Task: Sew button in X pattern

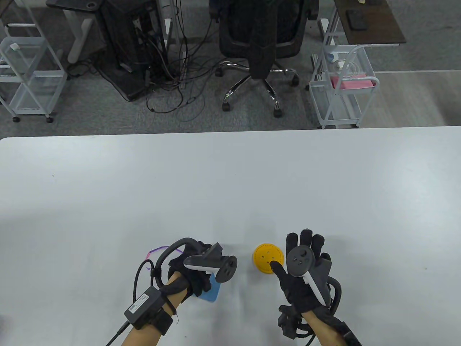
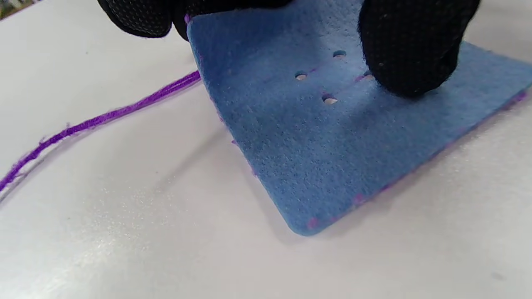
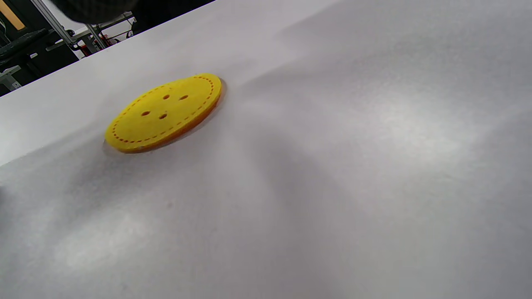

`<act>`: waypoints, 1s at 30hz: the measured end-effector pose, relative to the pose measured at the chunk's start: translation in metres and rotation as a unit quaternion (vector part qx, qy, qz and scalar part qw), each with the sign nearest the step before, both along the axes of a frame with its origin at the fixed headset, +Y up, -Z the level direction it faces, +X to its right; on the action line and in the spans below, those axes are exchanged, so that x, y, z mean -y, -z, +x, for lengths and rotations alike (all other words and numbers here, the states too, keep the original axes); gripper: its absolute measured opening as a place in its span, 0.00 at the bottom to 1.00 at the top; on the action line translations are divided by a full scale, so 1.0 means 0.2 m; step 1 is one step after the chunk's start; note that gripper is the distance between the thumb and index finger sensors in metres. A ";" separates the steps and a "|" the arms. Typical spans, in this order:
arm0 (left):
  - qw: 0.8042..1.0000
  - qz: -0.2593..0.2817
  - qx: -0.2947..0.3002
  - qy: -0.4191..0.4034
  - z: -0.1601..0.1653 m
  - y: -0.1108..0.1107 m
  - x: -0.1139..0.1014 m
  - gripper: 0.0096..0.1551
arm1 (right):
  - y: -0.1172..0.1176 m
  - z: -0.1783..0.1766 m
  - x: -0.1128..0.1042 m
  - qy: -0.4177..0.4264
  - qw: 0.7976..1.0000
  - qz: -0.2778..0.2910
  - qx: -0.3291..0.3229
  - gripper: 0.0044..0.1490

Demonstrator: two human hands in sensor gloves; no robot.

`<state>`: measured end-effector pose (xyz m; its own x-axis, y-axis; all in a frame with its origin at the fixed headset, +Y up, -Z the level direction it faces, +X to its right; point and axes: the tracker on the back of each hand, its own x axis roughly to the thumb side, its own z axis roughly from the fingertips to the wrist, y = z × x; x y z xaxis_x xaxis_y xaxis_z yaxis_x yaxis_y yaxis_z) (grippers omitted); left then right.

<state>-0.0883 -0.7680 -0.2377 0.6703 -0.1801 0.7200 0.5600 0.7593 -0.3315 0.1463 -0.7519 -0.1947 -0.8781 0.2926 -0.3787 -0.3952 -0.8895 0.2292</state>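
A yellow felt button (image 1: 268, 258) with several holes lies flat on the white table (image 1: 230, 180); it also shows in the right wrist view (image 3: 164, 112). My right hand (image 1: 290, 252) is open just right of it, fingers spread, with the thumb tip at the button's near edge; it holds nothing. My left hand (image 1: 196, 279) grips a blue felt square (image 1: 212, 292). In the left wrist view the square (image 2: 332, 158) is tilted, its far edge lifted by the fingers (image 2: 137, 16), and the thumb (image 2: 411, 50) presses beside its holes. A purple thread (image 2: 104, 120) trails left from the square.
The thread loops on the table left of my left hand (image 1: 158, 250). Beyond the table's far edge stand an office chair (image 1: 264, 43), wire carts (image 1: 342, 90) and cables on the floor.
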 end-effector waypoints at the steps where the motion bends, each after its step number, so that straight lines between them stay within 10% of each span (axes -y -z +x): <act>1: 1.000 0.005 0.001 -0.001 0.00 -0.01 0.00 0.54 | 0.00 0.00 0.00 0.000 1.000 0.000 0.000 0.53; 13: 0.989 0.137 0.017 -0.049 -0.06 -0.16 -0.04 0.42 | 0.00 0.00 0.00 -0.002 1.000 0.001 0.001 0.52; 21: 0.942 0.114 -0.100 -0.299 -0.29 -0.14 -0.17 0.21 | 0.00 0.00 0.00 -0.005 1.000 -0.001 0.004 0.53; 26: 0.865 0.122 -0.192 -0.448 -0.46 -0.16 -0.27 0.20 | 0.00 0.00 0.00 -0.006 1.000 -0.007 0.010 0.53; 30: 0.750 0.135 -0.268 -0.589 -0.59 -0.18 -0.32 0.21 | 0.00 0.01 0.00 -0.008 1.000 -0.009 0.014 0.53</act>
<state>-0.2061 -0.7038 -0.2022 0.6593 0.6732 0.3348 -0.7110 0.7030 -0.0135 0.1476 -0.7515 -0.1939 -0.8718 0.2705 -0.4083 -0.3866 -0.8919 0.2346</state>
